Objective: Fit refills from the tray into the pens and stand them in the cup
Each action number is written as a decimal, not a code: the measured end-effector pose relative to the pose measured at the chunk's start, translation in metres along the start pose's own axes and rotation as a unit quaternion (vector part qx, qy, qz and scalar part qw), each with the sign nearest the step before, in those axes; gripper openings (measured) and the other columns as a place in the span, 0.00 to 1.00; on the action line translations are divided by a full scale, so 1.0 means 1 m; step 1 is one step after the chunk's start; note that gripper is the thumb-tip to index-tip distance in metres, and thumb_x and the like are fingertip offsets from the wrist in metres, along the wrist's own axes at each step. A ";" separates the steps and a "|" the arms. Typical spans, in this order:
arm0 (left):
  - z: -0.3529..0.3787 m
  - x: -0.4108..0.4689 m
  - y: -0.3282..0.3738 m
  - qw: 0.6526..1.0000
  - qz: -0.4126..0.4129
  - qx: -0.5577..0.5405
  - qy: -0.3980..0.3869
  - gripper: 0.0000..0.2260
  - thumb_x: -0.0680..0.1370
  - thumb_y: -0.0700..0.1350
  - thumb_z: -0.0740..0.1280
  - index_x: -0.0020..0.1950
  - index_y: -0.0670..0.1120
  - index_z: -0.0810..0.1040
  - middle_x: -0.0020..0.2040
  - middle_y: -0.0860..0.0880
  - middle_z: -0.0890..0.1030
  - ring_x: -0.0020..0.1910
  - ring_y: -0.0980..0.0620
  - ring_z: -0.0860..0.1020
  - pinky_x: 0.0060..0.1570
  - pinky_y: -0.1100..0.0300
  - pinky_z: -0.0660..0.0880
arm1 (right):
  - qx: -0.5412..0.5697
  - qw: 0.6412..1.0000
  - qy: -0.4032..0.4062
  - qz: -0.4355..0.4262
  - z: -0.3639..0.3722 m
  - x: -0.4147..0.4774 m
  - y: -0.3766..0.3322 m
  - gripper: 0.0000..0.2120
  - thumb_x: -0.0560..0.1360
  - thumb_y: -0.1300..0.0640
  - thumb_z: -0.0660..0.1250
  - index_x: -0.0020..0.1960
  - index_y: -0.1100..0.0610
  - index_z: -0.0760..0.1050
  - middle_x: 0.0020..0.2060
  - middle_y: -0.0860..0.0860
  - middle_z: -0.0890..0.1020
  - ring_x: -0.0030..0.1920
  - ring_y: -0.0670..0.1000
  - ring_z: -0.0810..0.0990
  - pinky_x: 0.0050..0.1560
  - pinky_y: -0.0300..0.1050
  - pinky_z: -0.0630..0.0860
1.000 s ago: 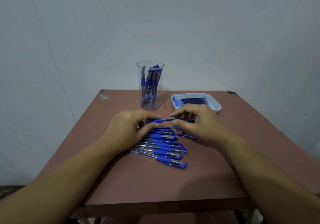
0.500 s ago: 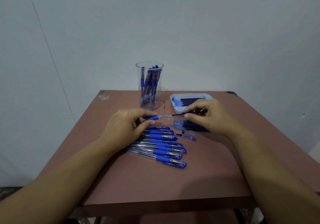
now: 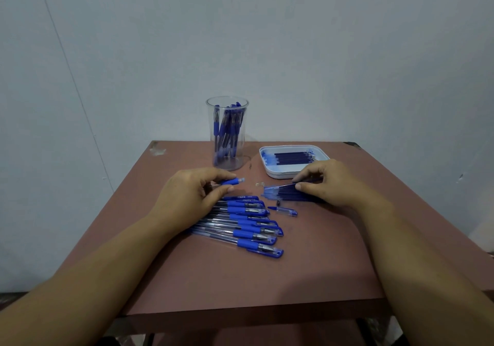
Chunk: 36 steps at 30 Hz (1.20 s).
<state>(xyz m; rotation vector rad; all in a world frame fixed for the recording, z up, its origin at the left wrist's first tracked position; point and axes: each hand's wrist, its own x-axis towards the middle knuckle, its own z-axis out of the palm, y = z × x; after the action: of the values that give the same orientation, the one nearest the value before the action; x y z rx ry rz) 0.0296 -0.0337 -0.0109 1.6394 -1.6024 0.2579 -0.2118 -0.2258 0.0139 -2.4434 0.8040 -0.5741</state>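
Hold the open pen barrel level in the left grip, clamped round it above the row of pens on the table, mouth facing right, just in front of the cup holding pens. Leave the loose cap within reach. With the right grip, pinched on one thin refill at the pile beside the tray, separate a single stick, line it up with the mouth, then feed straight without bending and seat with a light push.
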 end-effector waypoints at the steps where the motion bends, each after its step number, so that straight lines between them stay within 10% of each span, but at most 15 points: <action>1: 0.000 0.000 0.000 1.000 0.000 0.000 -0.001 0.11 0.74 0.51 0.73 0.56 0.57 0.84 0.40 0.64 0.80 0.38 0.66 0.78 0.40 0.73 0.70 | -0.007 1.000 -0.006 0.002 0.000 0.000 0.001 0.07 0.73 0.56 0.74 0.44 0.43 0.82 0.43 0.40 0.83 0.45 0.37 0.79 0.47 0.33 0.72; 16: -0.001 0.001 -0.002 1.000 0.005 0.006 0.003 0.11 0.74 0.51 0.73 0.56 0.56 0.84 0.39 0.67 0.77 0.38 0.68 0.77 0.39 0.78 0.67 | -0.010 0.998 0.058 -0.010 -0.012 0.018 -0.004 0.05 0.75 0.55 0.72 0.48 0.46 0.82 0.45 0.42 0.81 0.46 0.41 0.76 0.41 0.31 0.67; 36: -0.002 0.009 -0.008 1.000 0.007 0.005 0.012 0.11 0.74 0.50 0.74 0.56 0.56 0.84 0.36 0.71 0.75 0.37 0.66 0.77 0.37 0.77 0.68 | -0.155 0.980 -0.107 0.068 -0.010 0.088 0.011 0.06 0.75 0.56 0.71 0.51 0.49 0.83 0.47 0.45 0.80 0.48 0.45 0.77 0.50 0.40 0.71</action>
<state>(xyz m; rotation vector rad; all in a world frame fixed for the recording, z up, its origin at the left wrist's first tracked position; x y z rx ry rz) 0.0390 -0.0398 -0.0069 1.6280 -1.5964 0.2934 -0.1565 -0.2924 0.0357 -2.6423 1.0215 -0.1371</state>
